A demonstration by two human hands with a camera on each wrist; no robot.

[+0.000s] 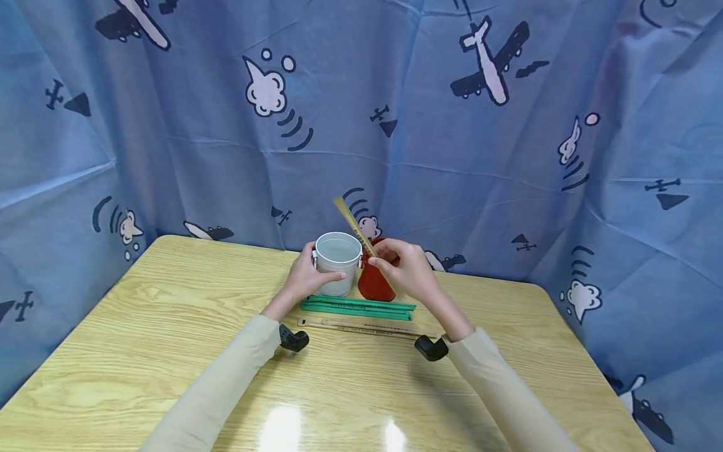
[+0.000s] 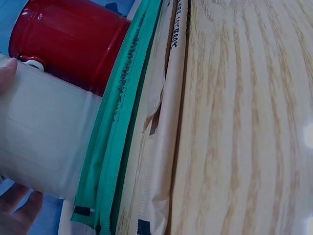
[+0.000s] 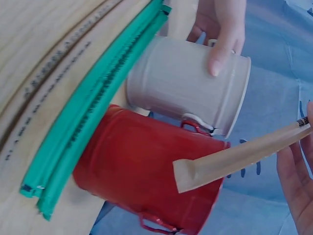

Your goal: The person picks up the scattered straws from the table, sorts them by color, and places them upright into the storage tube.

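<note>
A small white bucket (image 1: 337, 276) stands at the back of the table, and my left hand (image 1: 307, 274) grips its left side, thumb across the front. Beside it, touching or nearly so, is a red bucket (image 3: 146, 166) with small side handles. My right hand (image 1: 408, 269) pinches a slim brown paper packet (image 1: 354, 223) with dark print. It is tilted, its far end up above the white bucket's rim in the head view. In front of the buckets lie green paper packets (image 1: 357, 307), and nearer to me brown paper packets (image 1: 367, 328).
A light wood-grain table (image 1: 198, 351) holds everything. Behind it and at both sides hangs a blue curtain (image 1: 339, 113) printed with planes and clouds. Black wrist-worn devices (image 1: 294, 339) sit at both cuffs.
</note>
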